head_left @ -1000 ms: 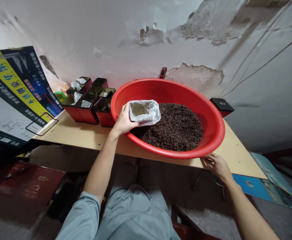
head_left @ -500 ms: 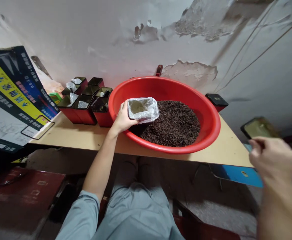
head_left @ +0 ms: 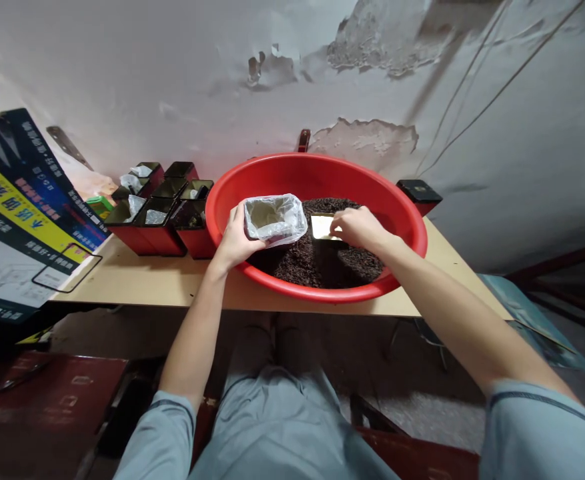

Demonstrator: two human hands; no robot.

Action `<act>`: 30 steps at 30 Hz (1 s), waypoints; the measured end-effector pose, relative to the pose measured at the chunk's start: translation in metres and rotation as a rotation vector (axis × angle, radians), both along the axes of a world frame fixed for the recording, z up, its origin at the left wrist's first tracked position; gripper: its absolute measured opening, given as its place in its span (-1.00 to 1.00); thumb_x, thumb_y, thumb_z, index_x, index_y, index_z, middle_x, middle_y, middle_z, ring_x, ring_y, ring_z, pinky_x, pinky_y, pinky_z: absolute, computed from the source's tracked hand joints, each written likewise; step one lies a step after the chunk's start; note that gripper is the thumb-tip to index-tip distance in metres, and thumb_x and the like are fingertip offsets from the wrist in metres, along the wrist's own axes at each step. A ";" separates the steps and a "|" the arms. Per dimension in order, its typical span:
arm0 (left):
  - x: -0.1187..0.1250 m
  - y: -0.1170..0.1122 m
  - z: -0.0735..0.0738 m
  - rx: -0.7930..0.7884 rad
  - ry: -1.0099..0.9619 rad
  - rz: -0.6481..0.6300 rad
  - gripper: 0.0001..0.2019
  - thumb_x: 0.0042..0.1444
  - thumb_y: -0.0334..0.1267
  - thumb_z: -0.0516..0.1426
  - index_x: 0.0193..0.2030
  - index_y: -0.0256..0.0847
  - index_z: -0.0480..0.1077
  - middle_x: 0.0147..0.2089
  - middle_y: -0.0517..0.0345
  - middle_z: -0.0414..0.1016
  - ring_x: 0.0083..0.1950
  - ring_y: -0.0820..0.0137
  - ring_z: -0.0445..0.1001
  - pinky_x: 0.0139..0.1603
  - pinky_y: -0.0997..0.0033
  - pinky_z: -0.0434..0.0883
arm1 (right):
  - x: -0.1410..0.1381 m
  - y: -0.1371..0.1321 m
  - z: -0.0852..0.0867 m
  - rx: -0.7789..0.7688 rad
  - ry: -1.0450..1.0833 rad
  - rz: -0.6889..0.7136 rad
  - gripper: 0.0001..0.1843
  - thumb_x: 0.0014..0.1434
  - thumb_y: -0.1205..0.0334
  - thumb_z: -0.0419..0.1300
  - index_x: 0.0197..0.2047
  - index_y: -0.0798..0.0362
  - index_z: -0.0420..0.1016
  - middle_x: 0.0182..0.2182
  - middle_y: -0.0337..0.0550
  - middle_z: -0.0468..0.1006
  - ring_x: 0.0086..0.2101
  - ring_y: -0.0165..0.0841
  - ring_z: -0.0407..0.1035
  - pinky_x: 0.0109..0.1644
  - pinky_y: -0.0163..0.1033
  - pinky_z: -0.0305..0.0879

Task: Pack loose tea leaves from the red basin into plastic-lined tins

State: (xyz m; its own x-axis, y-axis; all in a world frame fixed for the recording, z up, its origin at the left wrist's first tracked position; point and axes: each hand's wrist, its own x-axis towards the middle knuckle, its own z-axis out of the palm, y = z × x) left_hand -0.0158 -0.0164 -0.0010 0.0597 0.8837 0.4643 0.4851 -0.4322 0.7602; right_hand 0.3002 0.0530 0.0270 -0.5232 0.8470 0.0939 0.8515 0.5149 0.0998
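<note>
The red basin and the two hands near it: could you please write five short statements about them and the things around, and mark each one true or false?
1. The left hand holds a container lined with clear plastic. True.
2. The right hand holds nothing. False: its fingers grip a shiny rectangular piece.
3. Dark loose material lies in the red basin. True.
4. The black-topped container stands to the left of the basin in the picture. False: it stands to the right.
5. The printed cardboard is left of the basin in the picture. True.
</note>
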 end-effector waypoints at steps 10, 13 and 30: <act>-0.005 -0.002 -0.003 0.020 0.042 -0.018 0.04 -0.12 -0.16 0.51 0.49 -0.21 0.17 0.45 -0.22 0.25 0.55 -0.06 0.24 0.59 -0.03 0.22 | -0.087 -0.017 0.030 -0.003 0.808 0.045 -0.74 0.35 0.28 0.19 -0.03 0.05 0.72 -0.21 -0.03 0.70 -0.20 -0.20 0.57 0.04 -0.04 0.50; -0.006 -0.005 -0.002 0.021 0.044 -0.020 0.04 -0.13 -0.09 0.53 0.47 -0.20 0.20 0.45 -0.23 0.27 0.56 -0.07 0.24 0.59 -0.05 0.23 | -0.089 -0.008 0.017 -0.062 0.941 -0.044 -0.71 0.30 0.36 0.16 -0.05 0.08 0.71 -0.21 -0.03 0.73 -0.21 -0.21 0.59 0.01 -0.05 0.53; -0.023 0.018 -0.002 -0.111 0.119 -0.048 0.11 -0.33 -0.13 0.59 0.38 -0.24 0.24 0.39 -0.28 0.32 0.48 -0.13 0.34 0.53 -0.11 0.30 | -0.061 -0.015 -0.004 -0.593 1.109 0.123 -0.11 -0.08 0.13 0.58 0.33 -0.02 0.50 0.15 0.06 0.61 0.06 -0.01 0.57 0.13 0.17 0.61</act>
